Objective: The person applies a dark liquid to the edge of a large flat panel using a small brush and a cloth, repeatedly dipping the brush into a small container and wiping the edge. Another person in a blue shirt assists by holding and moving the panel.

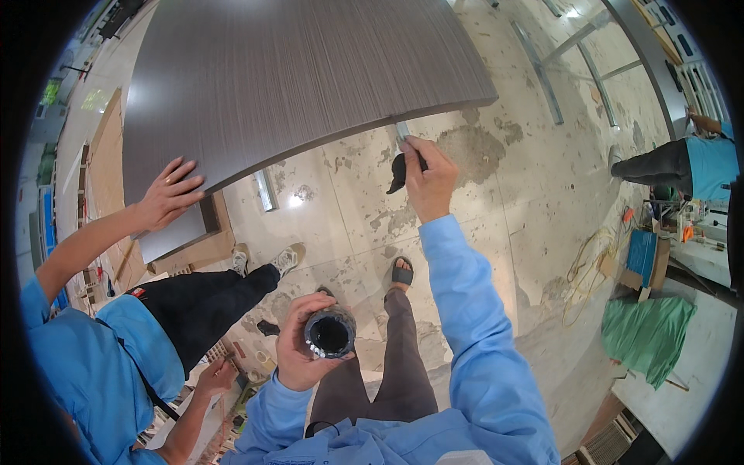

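Brown wood-grain desk point(310, 77): a co-worker's hand point(172, 195) rests on its left end. Nearer than the desk's front edge, the left grip point(297, 346) is wrapped around a hollow dark cylinder point(350, 333), mouth up, long axis roughly upright. Just beside that edge, the right grip point(430, 177) pinches a drooping black piece point(398, 173), lower tip pointing away from the desk.

Panel point(310, 70) ahead; co-worker point(85, 372) at its left; container point(349, 335) in own left hand point(295, 355).

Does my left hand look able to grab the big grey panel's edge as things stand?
Probably not: the left hand is wrapped around a round, open container, back from the grey panel.
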`<state>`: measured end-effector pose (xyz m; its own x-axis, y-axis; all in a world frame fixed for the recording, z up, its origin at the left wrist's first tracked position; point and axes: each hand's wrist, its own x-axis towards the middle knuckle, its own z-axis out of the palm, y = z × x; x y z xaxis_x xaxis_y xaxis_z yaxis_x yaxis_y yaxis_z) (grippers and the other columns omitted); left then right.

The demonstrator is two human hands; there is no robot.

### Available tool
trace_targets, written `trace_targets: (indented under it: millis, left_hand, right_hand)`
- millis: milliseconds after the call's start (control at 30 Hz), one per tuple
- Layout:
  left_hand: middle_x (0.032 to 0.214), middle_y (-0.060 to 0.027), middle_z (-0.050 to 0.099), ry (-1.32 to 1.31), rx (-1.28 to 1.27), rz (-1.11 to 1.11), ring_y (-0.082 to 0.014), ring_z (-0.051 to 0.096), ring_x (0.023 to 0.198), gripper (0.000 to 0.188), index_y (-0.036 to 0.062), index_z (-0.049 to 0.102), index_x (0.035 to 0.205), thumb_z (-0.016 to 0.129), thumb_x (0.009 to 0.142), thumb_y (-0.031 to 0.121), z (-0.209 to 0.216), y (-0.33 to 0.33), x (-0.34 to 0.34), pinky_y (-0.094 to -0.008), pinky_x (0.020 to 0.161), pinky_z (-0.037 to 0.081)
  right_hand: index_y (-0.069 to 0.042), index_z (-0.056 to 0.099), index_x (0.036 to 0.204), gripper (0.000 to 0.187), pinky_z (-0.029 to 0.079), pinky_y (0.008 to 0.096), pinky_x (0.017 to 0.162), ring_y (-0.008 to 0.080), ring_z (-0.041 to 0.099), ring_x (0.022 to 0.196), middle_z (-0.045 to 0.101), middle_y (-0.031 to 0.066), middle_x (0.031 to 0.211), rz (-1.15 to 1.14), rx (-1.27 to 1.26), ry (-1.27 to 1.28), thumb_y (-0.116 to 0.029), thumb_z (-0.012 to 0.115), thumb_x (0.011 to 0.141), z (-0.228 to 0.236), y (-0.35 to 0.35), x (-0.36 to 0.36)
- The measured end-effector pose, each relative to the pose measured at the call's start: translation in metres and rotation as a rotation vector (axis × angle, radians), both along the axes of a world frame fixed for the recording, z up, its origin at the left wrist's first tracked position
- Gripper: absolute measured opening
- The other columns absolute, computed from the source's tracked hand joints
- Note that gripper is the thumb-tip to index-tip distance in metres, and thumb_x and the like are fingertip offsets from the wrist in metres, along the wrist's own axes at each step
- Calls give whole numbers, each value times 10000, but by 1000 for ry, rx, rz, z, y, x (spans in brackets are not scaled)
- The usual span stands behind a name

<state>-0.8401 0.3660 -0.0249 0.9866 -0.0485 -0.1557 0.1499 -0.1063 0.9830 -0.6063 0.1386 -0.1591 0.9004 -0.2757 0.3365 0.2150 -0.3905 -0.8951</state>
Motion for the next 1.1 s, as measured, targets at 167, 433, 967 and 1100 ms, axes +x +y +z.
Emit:
trace_targets:
  millis: [167,433,967,1100]
  left_hand:
    - [1370,-141,549,5,-42,5,-248,563,1302,795,-10,592,1342,991,672,143,-3,6,-4,-369,1106,453]
    - [1366,-148,554,-2,-55,37,-262,562,1308,793,-15,591,1337,989,671,149,-7,14,-9,-379,1117,444]
    - [1357,-154,534,20,-120,68,-250,569,1279,807,-9,574,1351,990,704,236,-15,30,-23,-378,1095,469]
    - [1354,-151,537,25,-103,51,-246,570,1274,796,-4,575,1344,991,703,217,-15,34,-26,-374,1094,469]
  right_hand:
    - [-28,739,1006,95,559,359,739,313,730,810,745,150,920,-255,147,-9,-22,724,912,4,16,-5]
    - [-25,749,994,97,564,366,744,314,736,821,756,146,934,-99,0,-59,-24,748,897,5,32,-10]
    - [-17,760,1043,104,557,320,749,230,735,801,772,127,915,23,1,32,-67,724,959,-4,36,-13]
    - [-18,758,1024,93,568,349,744,277,757,815,773,149,924,-33,60,52,-54,715,949,-2,38,-13]
